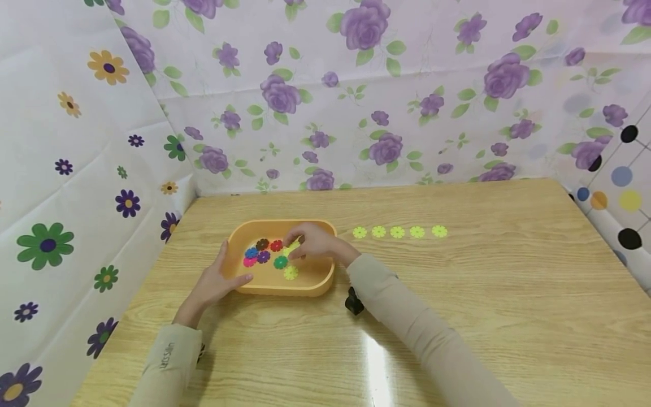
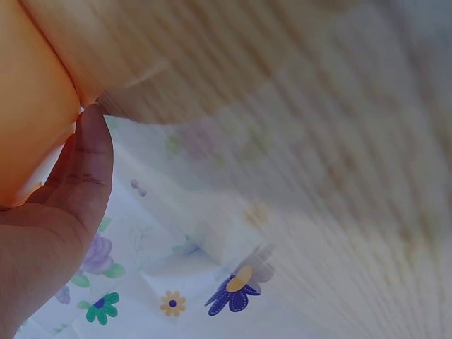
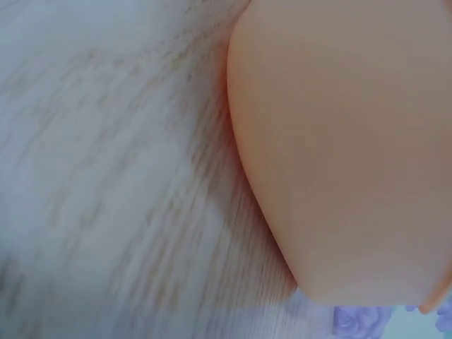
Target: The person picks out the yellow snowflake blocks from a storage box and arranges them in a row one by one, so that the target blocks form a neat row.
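Note:
In the head view, an orange plastic tray holds several small flower-shaped discs. Among them are a blue disc, a purple disc, a red disc and a green disc. My left hand holds the tray's left end, thumb over the front rim and fingers along the outer wall. Inside the tray, my right hand has thumb and fingers spread at yellow discs; whether they touch is unclear. Nearer the front lies another yellow disc.
Right of the tray, several yellow flower discs lie in a row on the wooden table. Flowered sheets hang behind and at the sides. Below my right forearm, a black object shows.

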Demonstrator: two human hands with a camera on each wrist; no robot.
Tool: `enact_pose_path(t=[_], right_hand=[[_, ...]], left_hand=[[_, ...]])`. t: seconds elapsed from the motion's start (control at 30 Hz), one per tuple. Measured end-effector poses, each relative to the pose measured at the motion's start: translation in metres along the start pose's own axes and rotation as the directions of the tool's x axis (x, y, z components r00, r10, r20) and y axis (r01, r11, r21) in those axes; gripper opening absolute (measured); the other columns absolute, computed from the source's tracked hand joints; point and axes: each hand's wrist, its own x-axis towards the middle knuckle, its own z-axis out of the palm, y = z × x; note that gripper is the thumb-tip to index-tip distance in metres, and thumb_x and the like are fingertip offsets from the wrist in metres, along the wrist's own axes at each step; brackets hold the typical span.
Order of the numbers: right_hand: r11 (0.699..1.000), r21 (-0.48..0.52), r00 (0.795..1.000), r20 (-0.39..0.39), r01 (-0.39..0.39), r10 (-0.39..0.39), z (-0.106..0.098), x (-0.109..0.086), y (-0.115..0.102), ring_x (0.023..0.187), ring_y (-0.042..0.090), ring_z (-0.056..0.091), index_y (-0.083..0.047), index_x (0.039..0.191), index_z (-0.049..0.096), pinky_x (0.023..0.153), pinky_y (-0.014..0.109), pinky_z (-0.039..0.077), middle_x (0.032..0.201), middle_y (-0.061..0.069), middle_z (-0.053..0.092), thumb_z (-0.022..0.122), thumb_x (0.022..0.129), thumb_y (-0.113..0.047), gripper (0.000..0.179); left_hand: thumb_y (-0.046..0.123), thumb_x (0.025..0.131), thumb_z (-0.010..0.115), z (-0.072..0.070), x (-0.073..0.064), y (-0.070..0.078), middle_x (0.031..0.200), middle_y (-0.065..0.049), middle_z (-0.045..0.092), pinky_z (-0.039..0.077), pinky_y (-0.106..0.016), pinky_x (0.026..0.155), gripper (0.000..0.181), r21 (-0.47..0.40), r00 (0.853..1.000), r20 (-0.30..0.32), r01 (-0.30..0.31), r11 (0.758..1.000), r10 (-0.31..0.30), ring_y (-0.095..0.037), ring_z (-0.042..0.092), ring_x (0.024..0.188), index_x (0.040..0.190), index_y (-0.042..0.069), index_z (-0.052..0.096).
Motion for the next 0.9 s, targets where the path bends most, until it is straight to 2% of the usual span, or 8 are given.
enact_pose_path(t=[0.13,0.23,0.3,0.43,0.53,0.73,0.83,0.9], right_hand=[[1.0,0.005,1.0,-0.012,-0.011,0.011,-0.003,-0.005,-0.001,0.064,0.026,0.061,0.004,0.11,0.061,0.068,0.044,0.052,0.113,0.018,0.06,0.071,0.078,-0.004,0.035],[1.0,-0.005,1.0,-0.016,0.0,0.0,-0.006,-0.008,-0.002,0.066,0.029,0.061,0.002,0.111,0.062,0.069,0.046,0.051,0.114,0.017,0.059,0.071,0.077,-0.005,0.035],[1.0,-0.01,1.0,-0.016,0.009,-0.009,-0.007,-0.01,-0.002,0.067,0.024,0.06,0.002,0.111,0.062,0.07,0.039,0.052,0.114,0.016,0.06,0.071,0.077,-0.004,0.036],[0.998,-0.054,0.999,-0.008,0.039,-0.04,-0.009,-0.015,-0.004,0.063,0.012,0.046,0.002,0.11,0.063,0.066,0.023,0.047,0.113,0.014,0.061,0.072,0.075,0.0,0.036],[0.992,-0.112,0.998,-0.008,0.062,-0.064,-0.01,-0.018,-0.004,0.064,0.011,0.042,0.001,0.109,0.065,0.065,0.019,0.042,0.11,0.009,0.064,0.073,0.074,0.0,0.036],[0.984,-0.153,0.996,-0.018,0.089,-0.092,-0.012,-0.021,-0.005,0.067,0.008,0.045,-0.001,0.108,0.066,0.067,0.019,0.043,0.106,0.009,0.065,0.074,0.073,-0.003,0.035],[0.983,-0.151,0.994,-0.019,0.102,-0.106,-0.013,-0.023,-0.007,0.072,0.012,0.051,-0.001,0.109,0.066,0.068,0.019,0.044,0.107,0.009,0.065,0.074,0.074,-0.005,0.036],[0.985,-0.139,0.994,-0.021,0.106,-0.11,-0.013,-0.025,-0.008,0.078,0.019,0.055,0.001,0.11,0.065,0.07,0.02,0.045,0.108,0.009,0.065,0.074,0.074,-0.007,0.038]], left_hand=[[0.047,0.078,0.066,0.0,0.0,0.0,0.146,-0.029,0.007,0.017,-0.06,0.102,0.109,-0.006,1.0,0.005,0.004,1.0,-0.004,-0.049,0.014,0.13,0.145,0.013,-0.014],[0.048,0.078,0.066,-0.001,0.001,-0.001,0.147,-0.029,0.006,0.017,-0.06,0.102,0.109,-0.007,1.0,0.007,0.006,1.0,-0.006,-0.049,0.014,0.13,0.145,0.014,-0.014],[0.048,0.078,0.066,-0.001,0.0,-0.001,0.147,-0.029,0.006,0.016,-0.06,0.102,0.11,-0.008,1.0,0.006,0.008,1.0,-0.008,-0.049,0.014,0.13,0.145,0.014,-0.013],[0.047,0.078,0.066,-0.001,0.0,0.0,0.147,-0.029,0.006,0.017,-0.061,0.102,0.109,-0.007,1.0,0.007,0.013,1.0,-0.012,-0.049,0.014,0.13,0.145,0.014,-0.014],[0.048,0.078,0.066,0.0,0.0,0.001,0.147,-0.029,0.006,0.017,-0.061,0.102,0.109,-0.007,1.0,0.01,0.019,1.0,-0.019,-0.049,0.014,0.13,0.144,0.015,-0.014],[0.047,0.078,0.066,0.0,0.0,0.001,0.147,-0.029,0.007,0.017,-0.061,0.102,0.109,-0.011,1.0,0.007,0.008,1.0,-0.008,-0.049,0.015,0.13,0.144,0.014,-0.014],[0.047,0.078,0.066,0.0,0.0,0.0,0.146,-0.03,0.008,0.018,-0.06,0.102,0.109,-0.004,1.0,-0.001,-0.012,1.0,0.012,-0.049,0.016,0.13,0.145,0.012,-0.013],[0.048,0.078,0.066,0.0,0.0,-0.001,0.146,-0.03,0.008,0.018,-0.06,0.102,0.109,0.002,1.0,-0.005,-0.022,1.0,0.022,-0.049,0.016,0.13,0.145,0.012,-0.013]])
